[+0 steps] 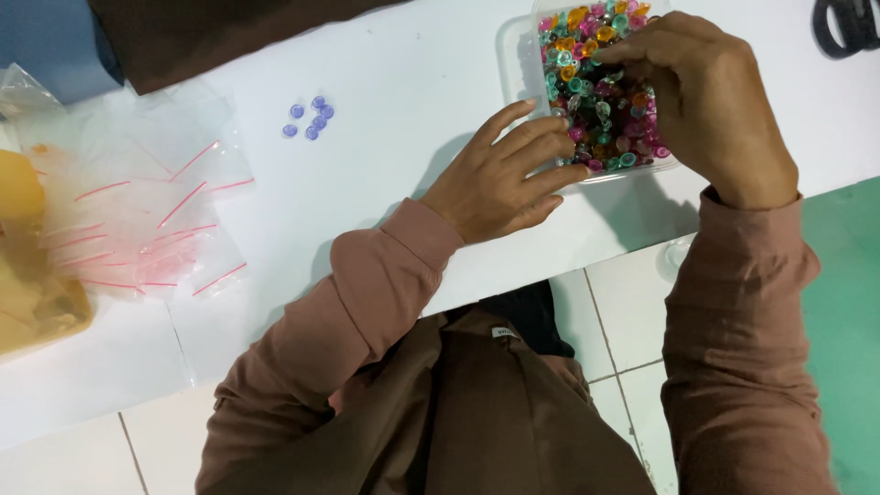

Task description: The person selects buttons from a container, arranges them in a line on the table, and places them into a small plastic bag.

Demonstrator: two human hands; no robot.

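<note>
A clear plastic tub (513,55) full of mixed coloured beads (600,101) stands on the white table near its front edge. My left hand (509,174) lies flat beside the tub, fingers spread against its left wall. My right hand (706,92) reaches into the tub from the right, fingertips pinched down among the beads; whether a bead is between them is hidden. A small cluster of purple beads (312,116) lies loose on the table to the left of both hands.
A heap of small clear zip bags with red seal strips (147,211) lies at the left. A yellowish bag (27,275) sits at the far left edge. Dark cloth (229,27) covers the back. A black object (848,23) is at the top right corner.
</note>
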